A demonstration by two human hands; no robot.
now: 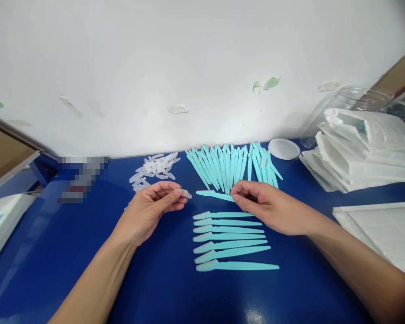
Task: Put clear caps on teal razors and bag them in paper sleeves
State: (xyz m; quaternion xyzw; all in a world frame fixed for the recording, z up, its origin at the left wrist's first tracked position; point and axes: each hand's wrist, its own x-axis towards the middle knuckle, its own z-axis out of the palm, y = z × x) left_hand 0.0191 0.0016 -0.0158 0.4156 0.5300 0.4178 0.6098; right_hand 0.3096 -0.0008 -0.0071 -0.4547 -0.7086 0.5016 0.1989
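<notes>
My left hand (pixel 153 209) pinches a small clear plastic cap (pixel 185 194) between thumb and fingers. My right hand (pixel 265 204) pinches the handle end of a turquoise plastic razor stick (pixel 212 194), whose head points left toward the cap, a short gap apart. Below the hands, several capped turquoise sticks (pixel 231 240) lie in a neat row on the blue table (pixel 162 279). Behind the hands a fanned pile of uncapped turquoise sticks (pixel 231 164) lies near the wall. A heap of clear caps (pixel 155 168) sits to the left of that pile.
A round white lid (pixel 283 148) lies beside the stick pile. Stacked white plastic bags (pixel 361 148) and a clear jar (pixel 354 96) stand at the right. A flat white sheet (pixel 384 231) lies at the right edge. Cardboard (pixel 2 153) and a white box (pixel 3 222) sit at left.
</notes>
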